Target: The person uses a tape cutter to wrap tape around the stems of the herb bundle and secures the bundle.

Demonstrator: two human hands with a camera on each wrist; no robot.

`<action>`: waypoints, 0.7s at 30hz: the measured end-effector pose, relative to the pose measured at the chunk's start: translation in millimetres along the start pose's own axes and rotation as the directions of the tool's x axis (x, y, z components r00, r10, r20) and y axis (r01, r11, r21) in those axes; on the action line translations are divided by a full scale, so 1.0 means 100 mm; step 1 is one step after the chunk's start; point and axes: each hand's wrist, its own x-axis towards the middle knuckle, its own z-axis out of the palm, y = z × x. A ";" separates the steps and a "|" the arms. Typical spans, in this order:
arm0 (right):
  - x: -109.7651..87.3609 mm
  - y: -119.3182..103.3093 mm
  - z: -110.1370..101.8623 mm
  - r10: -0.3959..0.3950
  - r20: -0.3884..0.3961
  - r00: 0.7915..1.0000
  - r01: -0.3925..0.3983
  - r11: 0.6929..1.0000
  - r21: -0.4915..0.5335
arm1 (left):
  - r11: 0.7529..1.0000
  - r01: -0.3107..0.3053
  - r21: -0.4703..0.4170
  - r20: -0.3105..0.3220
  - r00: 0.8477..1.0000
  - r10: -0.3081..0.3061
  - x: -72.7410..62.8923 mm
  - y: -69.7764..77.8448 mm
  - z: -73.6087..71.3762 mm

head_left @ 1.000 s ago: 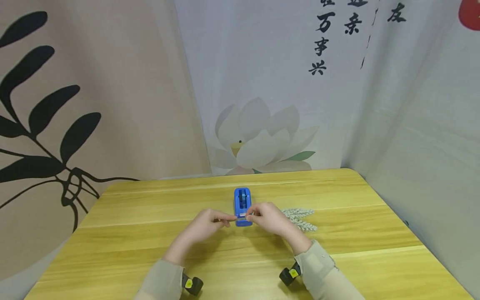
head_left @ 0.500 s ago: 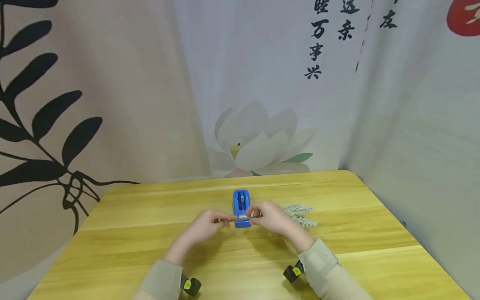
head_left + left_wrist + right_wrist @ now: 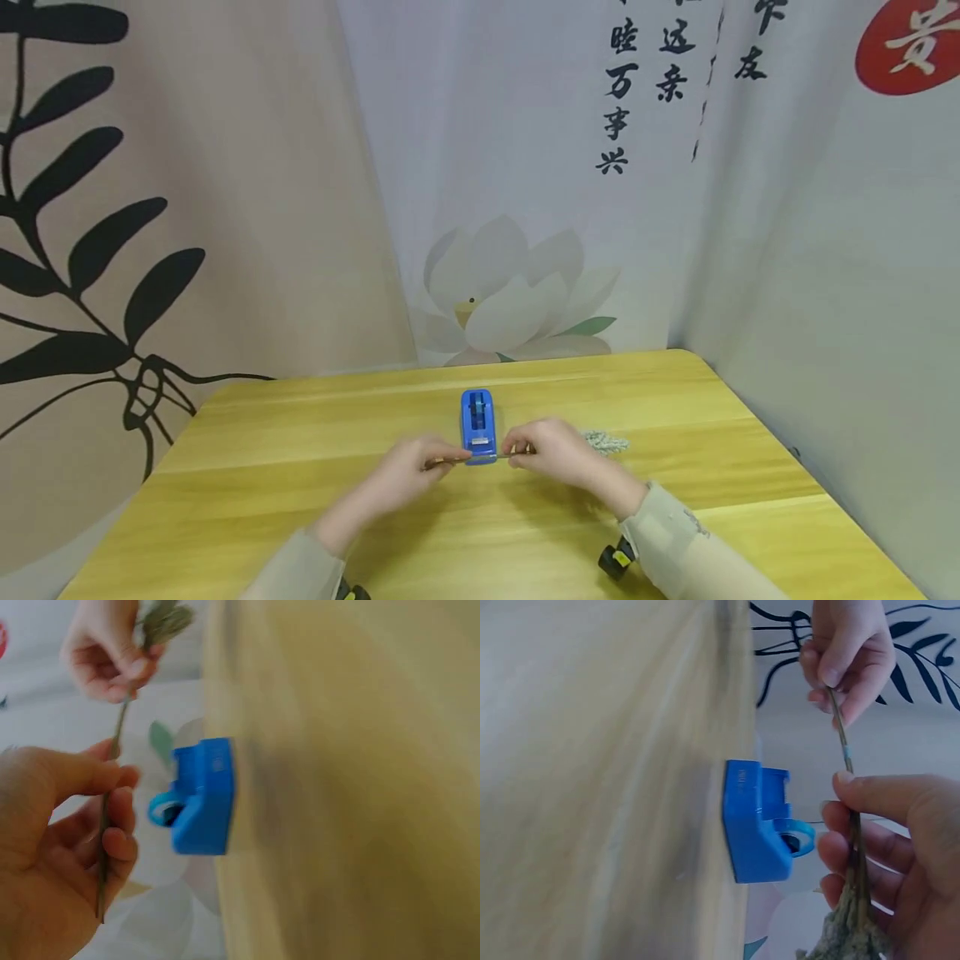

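Note:
A thin bundle of dried flower stems (image 3: 839, 724) runs between the two hands, its pale green heads (image 3: 606, 442) beyond the right hand. The left hand (image 3: 408, 471) pinches the bare stem end between thumb and fingers. Nearer the heads, the right hand (image 3: 551, 450) grips the stems with thumb and curled fingers. Between the hands, a small light-blue patch (image 3: 847, 751), perhaps tape, shows on the stems in the right wrist view. Just beyond the stems stands a blue tape dispenser (image 3: 478, 421) with a roll of tape (image 3: 166, 809); neither hand holds it.
The wooden table (image 3: 300, 417) lies under both forearms. Behind it hangs a printed curtain (image 3: 487, 167) with a lotus, dark leaves and writing. Each wrist carries a black camera, such as the right one (image 3: 617, 558).
The right hand has shifted a little to the right, widening the gap between the hands. Less of the flower heads shows past it. The head view has tilted slightly upward.

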 end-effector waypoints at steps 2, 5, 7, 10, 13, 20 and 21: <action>-0.03 0.02 0.04 -0.009 0.007 1.000 0.009 1.000 -0.013 | 0.999 -0.017 0.045 -0.027 0.999 0.018 -0.05 -0.02 0.06; -0.06 0.04 0.09 -0.013 0.004 1.000 0.013 0.999 -0.035 | 0.993 -0.035 0.111 -0.048 0.998 0.040 -0.09 -0.06 0.13; -0.08 0.06 0.13 -0.011 0.009 1.000 0.012 0.999 -0.039 | 0.989 -0.048 0.141 -0.041 0.998 0.054 -0.12 -0.09 0.16; -0.10 0.10 0.20 -0.002 0.028 1.000 0.003 1.000 -0.008 | 0.990 -0.053 0.130 -0.005 0.999 0.054 -0.16 -0.11 0.19; -0.11 0.14 0.25 0.005 0.049 0.999 -0.006 0.999 0.036 | 0.994 -0.034 0.100 0.029 0.999 0.032 -0.18 -0.12 0.20; -0.09 0.19 0.29 0.019 0.088 0.996 -0.028 0.995 0.099 | 0.991 -0.022 0.129 0.051 0.999 0.016 -0.15 -0.12 0.20; -0.08 0.19 0.28 0.025 0.097 0.995 -0.036 0.994 0.104 | 0.990 -0.022 0.140 0.057 0.998 0.014 -0.14 -0.12 0.20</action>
